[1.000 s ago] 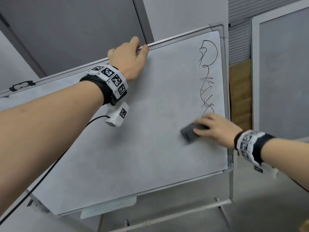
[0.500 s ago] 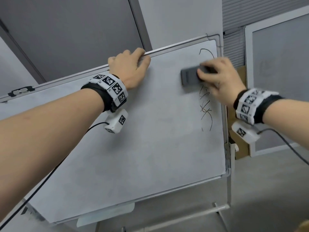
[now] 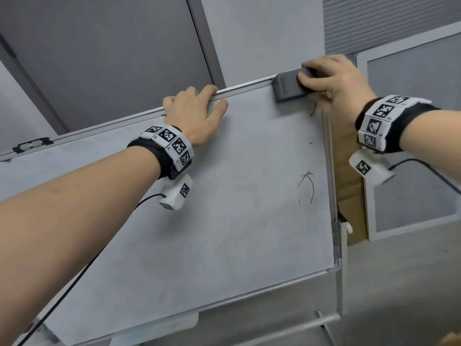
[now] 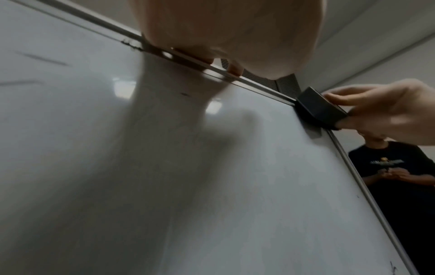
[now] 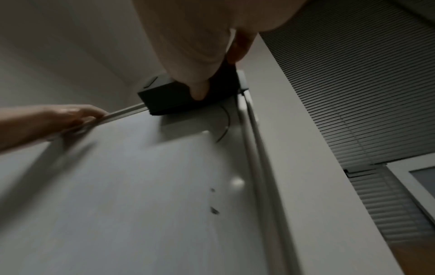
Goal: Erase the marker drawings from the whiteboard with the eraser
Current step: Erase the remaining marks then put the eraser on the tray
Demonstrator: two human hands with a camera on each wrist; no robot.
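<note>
The whiteboard (image 3: 224,208) leans on its stand and fills the head view. My right hand (image 3: 331,81) grips the dark grey eraser (image 3: 287,89) and presses it against the board's top right corner, over the frame. The eraser (image 4: 317,109) also shows in the left wrist view and, as the eraser (image 5: 169,96), in the right wrist view. A short curved marker line (image 3: 313,109) lies just below the eraser, and thin black marker strokes (image 3: 306,187) remain lower near the right edge. My left hand (image 3: 197,108) grips the board's top edge, fingers curled over the frame.
A pen tray (image 3: 154,328) hangs under the board's lower edge, and the stand's crossbar (image 3: 299,328) runs below. A framed panel (image 3: 411,146) and brown boards (image 3: 346,176) lean on the wall to the right. A person in a black shirt (image 4: 400,176) stands behind the board's right edge.
My right hand has swept the eraser up the right side from mid-board to the top corner, wiping away most of the scribble. The left hand has kept its grip on the top edge.
</note>
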